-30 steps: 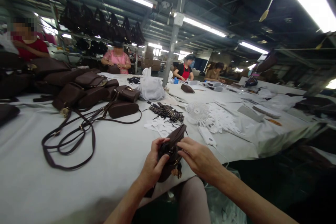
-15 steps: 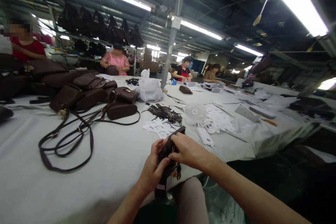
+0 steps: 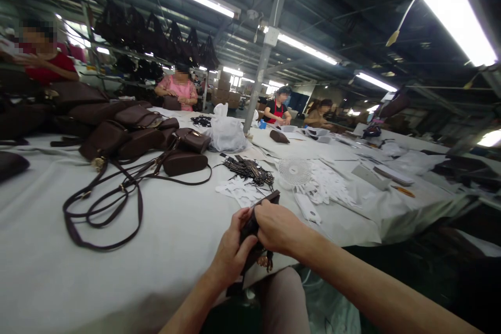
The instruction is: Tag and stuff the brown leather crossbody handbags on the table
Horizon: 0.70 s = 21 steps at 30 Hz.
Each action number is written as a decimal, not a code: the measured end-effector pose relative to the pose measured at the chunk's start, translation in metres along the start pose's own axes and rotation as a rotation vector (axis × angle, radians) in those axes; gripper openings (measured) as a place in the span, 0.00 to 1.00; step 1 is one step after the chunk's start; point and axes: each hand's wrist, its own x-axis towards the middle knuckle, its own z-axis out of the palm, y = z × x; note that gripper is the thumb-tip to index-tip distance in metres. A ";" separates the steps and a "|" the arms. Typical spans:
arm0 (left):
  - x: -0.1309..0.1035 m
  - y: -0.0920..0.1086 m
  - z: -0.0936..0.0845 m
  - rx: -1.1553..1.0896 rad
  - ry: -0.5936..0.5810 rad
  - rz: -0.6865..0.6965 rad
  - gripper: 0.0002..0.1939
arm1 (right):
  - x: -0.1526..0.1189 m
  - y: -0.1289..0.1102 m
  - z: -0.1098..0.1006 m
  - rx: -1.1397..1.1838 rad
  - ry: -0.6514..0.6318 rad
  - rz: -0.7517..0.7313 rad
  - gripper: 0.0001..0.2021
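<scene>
At the table's near edge I hold a dark brown leather bag [image 3: 249,225], mostly covered by my hands. My left hand [image 3: 230,250] grips its left side, thumb on the near face. My right hand [image 3: 276,225] is closed over the upper part, fingers curled inward; whatever its fingertips pinch is hidden. Gold-coloured hardware [image 3: 266,261] dangles below the right hand. Just beyond lie a bundle of dark straps with metal fittings [image 3: 250,169] and white paper tags [image 3: 238,190].
Brown bags [image 3: 186,163] are heaped at the left, with long looped straps [image 3: 117,219] on the white-covered table [image 3: 164,271]. A white fan [image 3: 294,172], a plastic bag [image 3: 227,133] and a metal post [image 3: 256,83] stand ahead. Co-workers [image 3: 178,88] sit across the table.
My right hand's fingers have curled tighter over the bag, and the bag has tilted slightly. The view has shifted a little to the left.
</scene>
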 end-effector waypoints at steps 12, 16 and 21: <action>-0.009 -0.023 0.021 0.203 0.167 0.024 0.42 | 0.022 0.071 0.049 1.171 0.148 -0.092 0.03; -0.005 -0.029 0.027 0.200 0.173 0.048 0.33 | 0.020 0.074 0.053 1.329 0.087 -0.100 0.09; 0.000 -0.012 0.003 0.117 0.011 0.028 0.23 | 0.025 0.053 0.053 1.494 -0.115 -0.166 0.13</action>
